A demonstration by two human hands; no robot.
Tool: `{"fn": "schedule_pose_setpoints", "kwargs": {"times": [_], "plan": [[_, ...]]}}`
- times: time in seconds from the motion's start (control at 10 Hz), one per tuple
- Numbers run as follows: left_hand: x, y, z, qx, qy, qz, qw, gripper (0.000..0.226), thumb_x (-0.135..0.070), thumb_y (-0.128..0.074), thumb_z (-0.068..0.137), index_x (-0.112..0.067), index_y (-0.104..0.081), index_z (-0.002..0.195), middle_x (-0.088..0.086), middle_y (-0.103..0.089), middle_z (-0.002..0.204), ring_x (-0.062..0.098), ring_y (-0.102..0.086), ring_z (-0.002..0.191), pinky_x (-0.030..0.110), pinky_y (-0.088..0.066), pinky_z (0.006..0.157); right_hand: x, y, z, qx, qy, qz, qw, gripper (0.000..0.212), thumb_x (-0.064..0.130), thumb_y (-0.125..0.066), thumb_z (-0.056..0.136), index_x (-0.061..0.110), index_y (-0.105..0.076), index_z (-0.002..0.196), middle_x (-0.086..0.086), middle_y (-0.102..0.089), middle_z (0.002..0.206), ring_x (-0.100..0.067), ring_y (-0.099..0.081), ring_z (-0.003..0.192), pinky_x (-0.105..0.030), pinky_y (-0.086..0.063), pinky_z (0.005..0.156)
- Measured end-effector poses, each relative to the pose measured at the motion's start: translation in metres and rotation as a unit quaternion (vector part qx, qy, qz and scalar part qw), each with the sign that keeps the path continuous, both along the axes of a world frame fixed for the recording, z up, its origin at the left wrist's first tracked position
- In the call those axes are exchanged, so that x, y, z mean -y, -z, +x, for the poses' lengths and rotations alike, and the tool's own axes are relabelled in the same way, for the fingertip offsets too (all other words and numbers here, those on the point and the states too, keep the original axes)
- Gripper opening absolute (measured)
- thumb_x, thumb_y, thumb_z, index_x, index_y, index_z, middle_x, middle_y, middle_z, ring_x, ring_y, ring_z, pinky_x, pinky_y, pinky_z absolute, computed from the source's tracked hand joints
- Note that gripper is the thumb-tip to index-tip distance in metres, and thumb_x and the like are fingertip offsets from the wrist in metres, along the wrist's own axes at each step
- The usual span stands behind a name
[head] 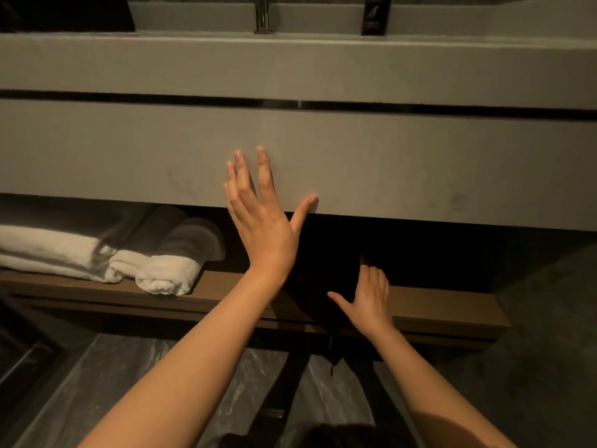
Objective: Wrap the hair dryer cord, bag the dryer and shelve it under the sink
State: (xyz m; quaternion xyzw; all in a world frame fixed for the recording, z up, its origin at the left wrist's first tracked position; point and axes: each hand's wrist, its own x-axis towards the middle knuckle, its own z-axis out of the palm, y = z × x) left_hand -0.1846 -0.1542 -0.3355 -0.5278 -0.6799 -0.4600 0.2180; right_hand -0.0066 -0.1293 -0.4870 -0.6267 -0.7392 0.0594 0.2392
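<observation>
A black drawstring bag lies on the wooden shelf under the sink, hard to make out in the shadow. Its cord dangles over the shelf's front edge. The hair dryer itself is not visible. My right hand rests flat against the bag's right side, thumb spread, fingertips lost in the dark. My left hand is raised above the bag with its fingers spread. Its palm is against the grey front panel of the vanity, and it holds nothing.
White folded towels and a rolled towel sit on the left part of the shelf. A faucet and a dark bottle stand on the counter above. Marbled floor lies below.
</observation>
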Motion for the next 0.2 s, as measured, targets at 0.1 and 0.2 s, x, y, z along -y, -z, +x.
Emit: {"fn": "schedule_pose_setpoints", "kwargs": {"times": [0.1, 0.2], "plan": [[0.008, -0.011, -0.003, -0.01, 0.009, -0.025, 1.0, 0.088, -0.064, -0.049, 0.088, -0.013, -0.015, 0.151, 0.017, -0.012, 0.155, 0.034, -0.013, 0.144, 0.047, -0.021, 0.116, 0.029, -0.03, 0.001, -0.034, -0.006, 0.024, 0.999, 0.083, 0.058, -0.06, 0.082, 0.005, -0.036, 0.142, -0.015, -0.042, 0.144, -0.03, -0.037, 0.134, -0.044, -0.03, 0.113], [0.031, -0.018, -0.013, -0.021, 0.038, -0.064, 0.997, 0.083, -0.054, -0.051, 0.09, -0.006, -0.02, 0.149, 0.02, -0.018, 0.153, 0.034, -0.02, 0.143, 0.043, -0.022, 0.115, 0.075, -0.071, 0.005, -0.104, -0.005, 0.079, 0.991, 0.06, 0.05, -0.058, 0.085, 0.013, -0.05, 0.131, -0.006, -0.055, 0.13, -0.022, -0.048, 0.121, -0.039, -0.041, 0.102]]}}
